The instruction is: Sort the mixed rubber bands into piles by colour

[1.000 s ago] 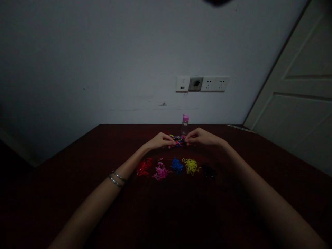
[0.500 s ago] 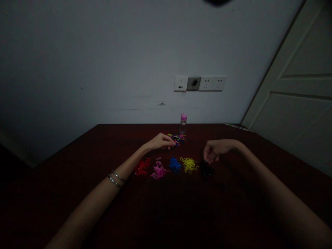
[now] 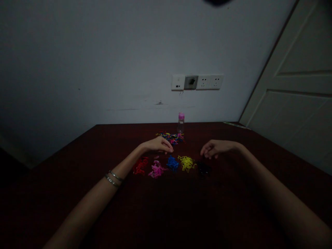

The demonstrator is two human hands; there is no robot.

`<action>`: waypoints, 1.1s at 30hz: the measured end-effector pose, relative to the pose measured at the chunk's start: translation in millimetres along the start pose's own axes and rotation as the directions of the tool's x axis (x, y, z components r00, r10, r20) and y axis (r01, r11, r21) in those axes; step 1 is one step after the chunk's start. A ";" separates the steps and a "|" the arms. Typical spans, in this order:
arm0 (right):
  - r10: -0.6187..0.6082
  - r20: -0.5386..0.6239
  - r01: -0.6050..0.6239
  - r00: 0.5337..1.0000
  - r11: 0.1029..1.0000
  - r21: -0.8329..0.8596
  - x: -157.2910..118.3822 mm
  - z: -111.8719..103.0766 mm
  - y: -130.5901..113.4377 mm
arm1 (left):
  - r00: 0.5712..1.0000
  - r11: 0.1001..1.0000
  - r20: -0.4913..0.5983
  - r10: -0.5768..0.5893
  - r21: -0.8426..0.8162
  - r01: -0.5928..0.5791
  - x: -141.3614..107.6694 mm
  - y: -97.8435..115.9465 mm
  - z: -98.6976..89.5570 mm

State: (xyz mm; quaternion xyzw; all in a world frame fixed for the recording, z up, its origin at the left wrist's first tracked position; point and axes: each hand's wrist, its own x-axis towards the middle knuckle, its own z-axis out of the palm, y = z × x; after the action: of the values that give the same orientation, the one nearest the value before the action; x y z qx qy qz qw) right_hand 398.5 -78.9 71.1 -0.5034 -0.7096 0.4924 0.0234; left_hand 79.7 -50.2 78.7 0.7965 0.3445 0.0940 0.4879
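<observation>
Small coloured rubber bands lie on the dark table in separate heaps: red point(image 3: 140, 165), pink point(image 3: 157, 169), blue point(image 3: 172, 163), yellow point(image 3: 186, 163) and black point(image 3: 204, 168). Behind them is a mixed heap of rubber bands point(image 3: 174, 138). My left hand point(image 3: 159, 144) is closed in a pinch just above the blue heap; whatever its fingertips hold is too small to make out. Over the black heap hovers my right hand point(image 3: 215, 148), its loosely bent fingers apart and nothing visible in them.
A clear bottle with a pink cap point(image 3: 181, 122) stands behind the mixed heap, near the wall. Wall sockets point(image 3: 209, 82) sit above the table point(image 3: 166, 211). To the right is a panelled door point(image 3: 293, 103). A thin strip point(image 3: 236, 125) lies at the back right edge.
My left hand has come away from the mixed heap toward the blue one. My right hand has lifted slightly off the black heap, and its fingers have loosened. The view has shifted a little.
</observation>
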 end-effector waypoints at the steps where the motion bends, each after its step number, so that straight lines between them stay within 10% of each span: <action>1: -0.024 -0.046 0.025 0.999 0.999 0.022 1.0 -1.0 3.8 | 1.000 1.000 0.023 -0.010 0.011 0.010 -2.4 0.5 -2.5; 10: -0.023 -0.307 0.076 0.951 0.984 0.163 8.4 -4.9 37.4 | 0.926 0.961 0.292 -0.238 0.207 0.182 -16.1 -10.8 -22.7; 19: -0.013 -0.334 0.080 0.942 0.979 0.185 6.9 -4.2 42.3 | 0.916 0.955 0.299 -0.266 0.208 0.210 -18.1 -10.2 -27.9; 26: -0.077 -0.424 0.122 0.902 0.989 0.079 22.5 3.3 23.5 | 0.986 0.978 -0.008 -0.166 0.127 0.166 -14.3 -44.0 -55.2; 33: -0.340 -0.477 0.223 0.810 0.932 -0.286 71.3 25.7 -16.6 | 0.943 0.979 -0.279 -0.184 0.033 0.201 -8.9 -78.5 -63.7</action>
State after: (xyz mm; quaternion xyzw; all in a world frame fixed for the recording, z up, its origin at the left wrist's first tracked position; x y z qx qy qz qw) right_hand 338.3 -43.8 36.9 -0.5055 -0.7929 0.2490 0.2318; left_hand 6.2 11.9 46.5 0.7529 0.4875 0.1448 0.4178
